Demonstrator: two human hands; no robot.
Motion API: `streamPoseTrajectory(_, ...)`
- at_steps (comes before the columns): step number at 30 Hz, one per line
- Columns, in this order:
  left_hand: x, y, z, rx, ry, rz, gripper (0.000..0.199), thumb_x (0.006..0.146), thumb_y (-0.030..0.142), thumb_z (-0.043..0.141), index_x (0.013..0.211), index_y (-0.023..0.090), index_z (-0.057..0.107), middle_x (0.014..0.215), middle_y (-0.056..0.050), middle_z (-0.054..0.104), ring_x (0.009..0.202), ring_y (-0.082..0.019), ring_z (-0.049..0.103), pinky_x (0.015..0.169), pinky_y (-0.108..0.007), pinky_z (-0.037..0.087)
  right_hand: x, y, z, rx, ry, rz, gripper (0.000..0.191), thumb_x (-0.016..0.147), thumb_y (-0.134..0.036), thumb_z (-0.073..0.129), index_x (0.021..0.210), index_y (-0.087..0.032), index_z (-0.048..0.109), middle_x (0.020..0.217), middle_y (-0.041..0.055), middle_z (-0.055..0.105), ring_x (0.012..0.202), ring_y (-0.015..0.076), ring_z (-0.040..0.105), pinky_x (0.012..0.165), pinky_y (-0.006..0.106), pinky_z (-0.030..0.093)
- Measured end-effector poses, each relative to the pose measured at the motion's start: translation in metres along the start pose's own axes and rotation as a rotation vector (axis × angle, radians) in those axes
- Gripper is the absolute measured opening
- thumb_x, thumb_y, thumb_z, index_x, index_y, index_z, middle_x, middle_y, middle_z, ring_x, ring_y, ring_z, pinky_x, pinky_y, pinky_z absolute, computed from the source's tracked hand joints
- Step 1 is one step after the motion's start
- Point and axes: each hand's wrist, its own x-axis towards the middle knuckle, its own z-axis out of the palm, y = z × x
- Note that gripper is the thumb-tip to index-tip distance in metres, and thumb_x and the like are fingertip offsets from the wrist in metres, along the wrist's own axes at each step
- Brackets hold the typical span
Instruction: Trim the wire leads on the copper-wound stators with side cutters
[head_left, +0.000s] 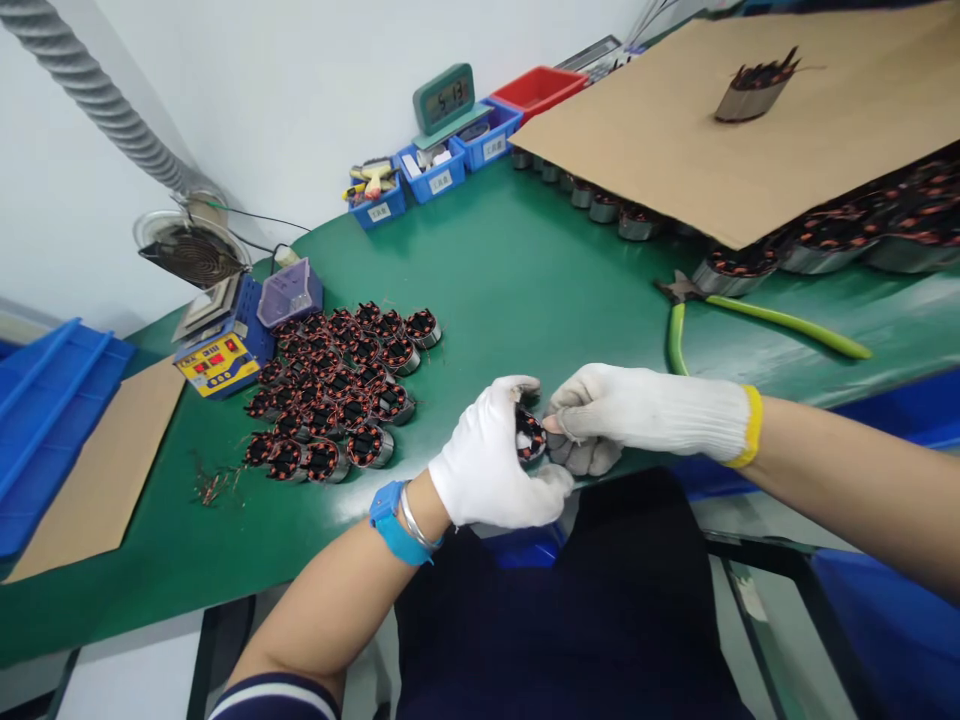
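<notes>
My left hand [501,458], in a white glove, is wrapped round a small motor stator [530,436] with black insulation and copper coils, near the table's front edge. From the right, my right hand [592,420], gloved with a yellow cuff, meets the stator's side. Its thumb and fingers are pressed together there; whatever they pinch is too small to make out. Left of my hands, several similar stators [369,446] stand grouped on the green table [480,270]. Green-handled cutters [780,322] lie beyond my right hand.
Cardboard [660,150] covers more stators at the right, with one stator [754,92] on top. Blue bins [436,178], a red bin [538,92] and a clock [444,98] line the back. A yellow-blue device [225,362] and wire scraps [212,486] are at the left.
</notes>
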Motion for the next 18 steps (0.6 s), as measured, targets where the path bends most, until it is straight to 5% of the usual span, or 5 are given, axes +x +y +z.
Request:
streamPoseTrajectory(3,0.003,-0.002,-0.004,-0.182,-0.007,-0.067,0.090,0.064,0.043,0.076,0.140,0.013,0.038,0.130,-0.018,0.062,0.116,-0.033,0.063,0.102,-0.052,0.052,-0.001,0.005,0.004,-0.022,0.052,-0.086,0.036,0.064,-0.051,0.078,0.060,-0.019,0.064,0.057,0.0042,0.068,0.052,0.0143,0.064,0.052,0.023,0.054)
streamPoseTrajectory(8,0.014,-0.008,-0.020,-0.509,0.112,-0.291,0.066,0.084,0.070,0.058,0.124,0.017,0.053,0.118,-0.015,0.068,0.098,-0.024,0.069,0.069,-0.030,0.058,-0.007,0.006,0.005,-0.019,0.156,-0.211,0.037,0.066,-0.053,0.076,0.060,-0.018,0.065,0.055,0.0040,0.065,0.047,0.0134,0.059,0.049,0.024,0.052)
streamPoseTrajectory(13,0.016,-0.005,-0.037,-0.697,-0.377,-0.552,0.059,0.090,0.067,0.057,0.115,0.014,0.059,0.086,-0.007,0.071,0.045,-0.012,0.062,0.033,-0.019,0.033,-0.016,-0.001,0.005,0.021,0.202,-0.254,0.046,0.064,-0.060,0.080,0.060,-0.017,0.065,0.054,0.0033,0.062,0.045,0.0121,0.054,0.044,0.024,0.047)
streamPoseTrajectory(15,0.015,-0.005,-0.038,-0.767,-0.365,-0.510,0.053,0.087,0.052,0.067,0.124,0.017,0.053,0.093,-0.007,0.071,0.044,-0.011,0.063,0.034,-0.018,0.036,-0.018,-0.002,0.006,0.068,0.194,-0.244,0.046,0.060,-0.059,0.084,0.060,-0.017,0.066,0.055,0.0026,0.062,0.044,0.0110,0.052,0.043,0.024,0.045)
streamPoseTrajectory(18,0.013,-0.005,-0.036,-0.795,-0.167,-0.249,0.054,0.081,0.036,0.074,0.126,0.021,0.049,0.111,-0.010,0.071,0.070,-0.018,0.075,0.054,-0.027,0.058,-0.016,-0.003,0.006,0.145,0.204,-0.223,0.047,0.054,-0.056,0.089,0.058,-0.017,0.064,0.055,0.0018,0.061,0.043,0.0105,0.051,0.041,0.023,0.042)
